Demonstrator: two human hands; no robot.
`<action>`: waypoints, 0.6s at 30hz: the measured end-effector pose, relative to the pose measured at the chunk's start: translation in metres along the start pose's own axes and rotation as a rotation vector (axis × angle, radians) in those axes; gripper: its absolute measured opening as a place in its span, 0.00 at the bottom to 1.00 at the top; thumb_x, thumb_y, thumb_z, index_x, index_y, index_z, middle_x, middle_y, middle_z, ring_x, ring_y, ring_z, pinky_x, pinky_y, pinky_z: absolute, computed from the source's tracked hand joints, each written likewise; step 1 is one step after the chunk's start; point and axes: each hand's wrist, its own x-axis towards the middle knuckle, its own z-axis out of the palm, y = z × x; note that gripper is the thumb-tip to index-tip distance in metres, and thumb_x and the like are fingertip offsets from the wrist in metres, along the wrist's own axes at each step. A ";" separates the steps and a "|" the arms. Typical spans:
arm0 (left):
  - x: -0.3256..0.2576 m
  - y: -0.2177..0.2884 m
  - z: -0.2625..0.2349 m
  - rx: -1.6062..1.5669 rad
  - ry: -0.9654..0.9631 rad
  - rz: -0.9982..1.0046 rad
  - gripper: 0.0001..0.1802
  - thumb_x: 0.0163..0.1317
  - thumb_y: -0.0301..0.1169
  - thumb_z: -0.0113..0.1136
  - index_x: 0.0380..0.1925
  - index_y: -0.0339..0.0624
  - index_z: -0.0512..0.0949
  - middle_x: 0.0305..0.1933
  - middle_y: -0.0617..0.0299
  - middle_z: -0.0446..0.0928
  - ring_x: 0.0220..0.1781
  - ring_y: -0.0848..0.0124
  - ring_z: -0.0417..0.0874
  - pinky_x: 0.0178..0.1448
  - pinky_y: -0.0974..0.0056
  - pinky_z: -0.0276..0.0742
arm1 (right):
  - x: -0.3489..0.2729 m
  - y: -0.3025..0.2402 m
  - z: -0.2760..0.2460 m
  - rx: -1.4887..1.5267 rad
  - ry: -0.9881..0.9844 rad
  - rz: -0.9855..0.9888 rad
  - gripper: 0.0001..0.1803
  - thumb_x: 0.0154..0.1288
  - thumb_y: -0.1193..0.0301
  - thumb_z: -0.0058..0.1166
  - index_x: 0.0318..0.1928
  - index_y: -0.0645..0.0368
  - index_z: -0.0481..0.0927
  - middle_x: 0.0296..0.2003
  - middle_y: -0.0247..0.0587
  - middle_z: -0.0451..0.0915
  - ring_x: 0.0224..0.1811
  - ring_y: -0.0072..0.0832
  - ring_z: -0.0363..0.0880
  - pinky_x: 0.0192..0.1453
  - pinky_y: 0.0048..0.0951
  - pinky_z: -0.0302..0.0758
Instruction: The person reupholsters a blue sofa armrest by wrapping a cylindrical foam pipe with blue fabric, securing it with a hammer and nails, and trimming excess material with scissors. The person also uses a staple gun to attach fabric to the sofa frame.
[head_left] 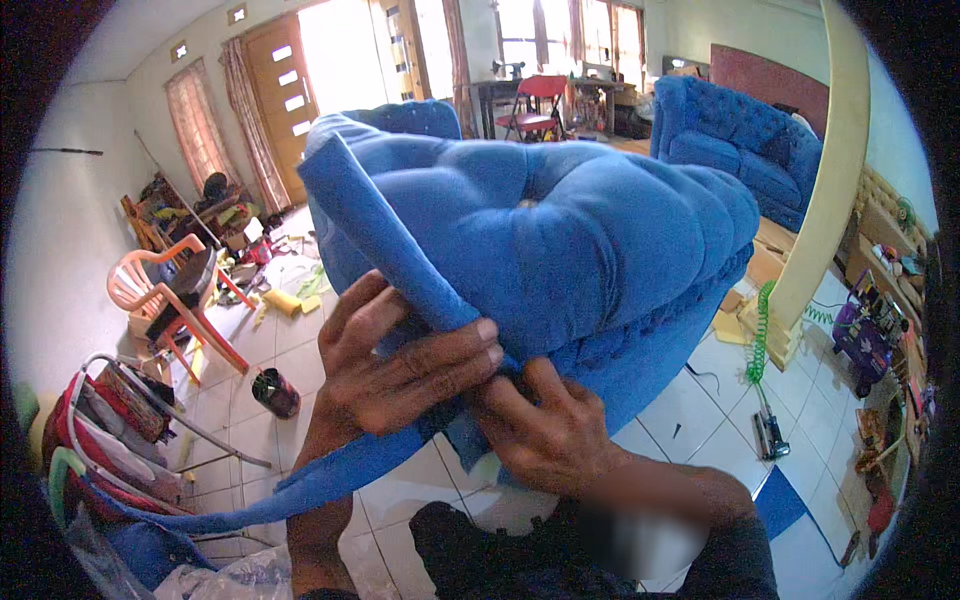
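Blue velvet piping strip (pixel 385 235) runs diagonally from upper left down to the hands, along the tufted blue sofa cushion (pixel 600 240). Left hand (pixel 400 365) is clamped around the strip. Right hand (pixel 540 430) pinches the fabric just below.

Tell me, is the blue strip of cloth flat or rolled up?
Rolled up: the blue strip forms a thick tube along the cushion, and the left hand wraps around it.

White tiled floor (pixel 700 400) under blue sofa (pixel 580 230), pink chair (pixel 160 290), dark can (pixel 276 392)

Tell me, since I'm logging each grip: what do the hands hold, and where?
Both hold a blue fabric strip at the tufted blue cushion's near edge: left hand wraps it, right hand pinches just below.
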 end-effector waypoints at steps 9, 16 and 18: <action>-0.119 0.164 0.074 -0.534 0.156 -1.323 0.18 0.70 0.31 0.60 0.57 0.37 0.80 0.59 0.44 0.81 0.63 0.52 0.80 0.67 0.47 0.73 | 0.004 -0.002 0.008 -0.091 0.069 0.048 0.05 0.55 0.66 0.62 0.30 0.51 0.82 0.30 0.30 0.69 0.32 0.29 0.74 0.26 0.33 0.75; -0.038 0.165 0.062 -0.250 0.397 -0.885 0.18 0.72 0.30 0.53 0.58 0.32 0.77 0.58 0.41 0.80 0.56 0.46 0.84 0.63 0.51 0.79 | -0.001 0.004 0.012 -0.050 0.059 0.084 0.09 0.52 0.64 0.61 0.33 0.51 0.83 0.30 0.30 0.71 0.33 0.29 0.76 0.29 0.33 0.77; -0.023 0.152 0.075 -0.297 0.434 -0.965 0.20 0.75 0.33 0.51 0.60 0.31 0.74 0.60 0.39 0.78 0.58 0.44 0.83 0.65 0.49 0.78 | -0.003 0.008 0.012 -0.024 0.052 0.077 0.10 0.52 0.64 0.60 0.36 0.51 0.83 0.31 0.30 0.72 0.33 0.29 0.76 0.30 0.33 0.77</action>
